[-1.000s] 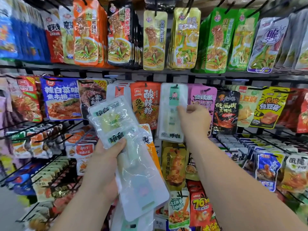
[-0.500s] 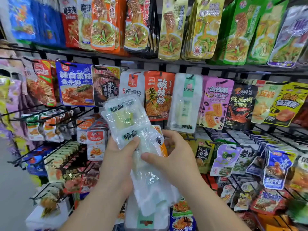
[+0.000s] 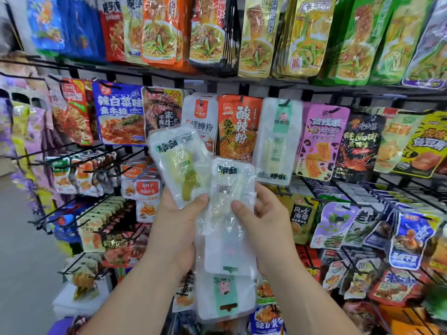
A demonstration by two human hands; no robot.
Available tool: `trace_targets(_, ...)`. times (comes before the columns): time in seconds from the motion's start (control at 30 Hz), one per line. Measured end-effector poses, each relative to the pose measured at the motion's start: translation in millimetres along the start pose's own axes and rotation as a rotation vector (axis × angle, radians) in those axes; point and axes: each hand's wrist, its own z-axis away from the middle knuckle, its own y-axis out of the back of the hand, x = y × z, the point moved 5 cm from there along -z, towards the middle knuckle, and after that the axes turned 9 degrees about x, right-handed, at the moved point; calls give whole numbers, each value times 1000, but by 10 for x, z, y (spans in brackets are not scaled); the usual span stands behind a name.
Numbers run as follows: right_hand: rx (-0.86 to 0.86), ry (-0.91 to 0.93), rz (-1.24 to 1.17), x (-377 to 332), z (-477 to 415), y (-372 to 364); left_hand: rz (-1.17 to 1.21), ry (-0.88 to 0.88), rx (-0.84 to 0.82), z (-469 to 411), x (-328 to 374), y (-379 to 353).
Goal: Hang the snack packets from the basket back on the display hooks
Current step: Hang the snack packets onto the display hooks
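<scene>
stack of snack packets (image 3: 225,238), translucent white film, sits between both hands in front of the middle row of the display rack (image 3: 338,92), touching no hook. basket not in view.

left hand (image 3: 176,221): grip clenched round the stack from the left, thumb laid across the green-filled packet (image 3: 180,165) that sticks up at the top left.
right hand (image 3: 268,218): thumb and fingers pinch the front packet (image 3: 232,187), the one with the barcode, near its right edge.
bottom packet (image 3: 226,296) hangs inverted, with its green header and hang slot pointing down.

a matching packet (image 3: 278,141) hangs on a hook (image 3: 286,102) just up and right of the stack, between the orange noodle packet (image 3: 238,131) and the pink packet (image 3: 323,143).

handling, judged: light, soft pouches. the film is glossy and likely slippery pouch on pouch, so the stack may fan or slide if the left grip loosens. contents look soft, so squeezing mid-body is a poor choice. best hold is a pinch on one packet's stiffer header, just beside the slot. then turn the slot upward and thread it onto the hook. peeling off a single pouch looks like the step in hand.
</scene>
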Motion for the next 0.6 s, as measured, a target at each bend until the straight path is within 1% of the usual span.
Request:
trace_targets(0.23, 84, -19, -5, 176, 25, 29, -111, -30, 16, 15, -3, 60)
trace_targets(0.3, 77, -16, -14, 216, 56, -9, -129, -30, 7, 25, -29, 63)
trace_targets(0.4, 22, -15, 11, 267, 95, -48, -127, -1, -28, 55, -74, 62)
trace_targets(0.5, 6, -121, -100, 323, 126, -36, -115, 18, -35, 74, -101, 80)
trace_targets(0.6, 28, -189, -158, 372, 158, -44, -128, 14, 15, 72, -120, 124)
